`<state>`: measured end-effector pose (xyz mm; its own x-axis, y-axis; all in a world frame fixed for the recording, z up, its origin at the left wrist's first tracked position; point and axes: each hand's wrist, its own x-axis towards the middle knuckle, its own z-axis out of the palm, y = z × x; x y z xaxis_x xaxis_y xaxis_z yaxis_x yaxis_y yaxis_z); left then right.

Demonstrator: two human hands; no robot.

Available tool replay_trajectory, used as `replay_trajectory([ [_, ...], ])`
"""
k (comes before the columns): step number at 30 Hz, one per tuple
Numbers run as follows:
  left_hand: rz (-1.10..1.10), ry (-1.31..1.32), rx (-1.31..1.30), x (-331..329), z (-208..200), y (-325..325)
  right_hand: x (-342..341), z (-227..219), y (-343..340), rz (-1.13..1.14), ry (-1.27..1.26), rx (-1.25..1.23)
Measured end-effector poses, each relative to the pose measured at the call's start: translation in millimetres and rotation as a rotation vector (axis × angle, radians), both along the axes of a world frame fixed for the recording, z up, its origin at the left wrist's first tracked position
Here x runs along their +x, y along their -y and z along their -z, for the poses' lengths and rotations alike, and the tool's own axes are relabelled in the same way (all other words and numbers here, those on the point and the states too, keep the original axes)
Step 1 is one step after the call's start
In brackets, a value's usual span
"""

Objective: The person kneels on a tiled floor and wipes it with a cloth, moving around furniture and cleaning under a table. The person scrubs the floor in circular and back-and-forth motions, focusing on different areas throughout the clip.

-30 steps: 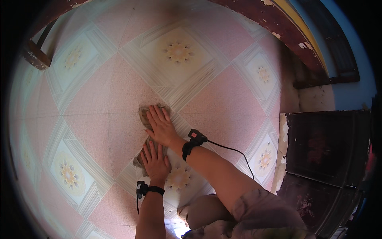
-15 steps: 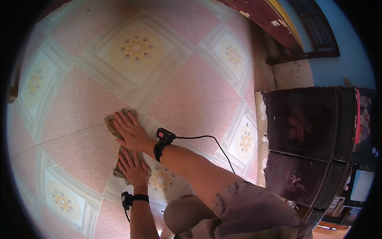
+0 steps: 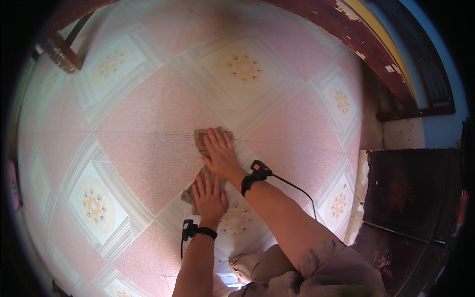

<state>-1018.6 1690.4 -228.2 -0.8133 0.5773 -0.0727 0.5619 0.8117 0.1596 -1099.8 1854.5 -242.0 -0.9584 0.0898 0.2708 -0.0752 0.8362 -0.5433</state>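
Note:
A brownish cloth (image 3: pixel 200 142) lies stretched out on the pink and cream tiled floor (image 3: pixel 148 148). My right hand (image 3: pixel 220 156) presses flat on its far end, fingers spread. My left hand (image 3: pixel 209 195) presses flat on its near end, just behind the right hand. Both wrists carry a black strap with a small device and a cable. Most of the cloth is hidden beneath my palms.
A dark wooden door frame (image 3: pixel 366 44) curves along the upper right. A dark worn step or mat (image 3: pixel 410 198) lies at the right. A wooden furniture leg (image 3: pixel 62 52) stands at the upper left. My bent knee (image 3: pixel 252 267) is at the bottom.
The view has swung, so my hands and the cloth now sit nearer the frame's middle. Both hands stay pressed on the cloth, which has slid a little across the tiles.

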Motion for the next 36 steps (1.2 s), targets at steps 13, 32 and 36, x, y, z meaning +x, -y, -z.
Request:
replay_trajectory([
  [13, -0.021, 0.022, 0.192, 17, -4, 22, 17, 16, 22, 0.004, 0.064, 0.225],
  [32, 0.14, 0.061, 0.256, 23, 7, 29, 21, 34, 36, 0.238, 0.113, 0.371],
  [36, 0.218, -0.043, 0.066, 11, 5, 35, 16, 35, 39, 0.24, 0.067, 0.365],
])
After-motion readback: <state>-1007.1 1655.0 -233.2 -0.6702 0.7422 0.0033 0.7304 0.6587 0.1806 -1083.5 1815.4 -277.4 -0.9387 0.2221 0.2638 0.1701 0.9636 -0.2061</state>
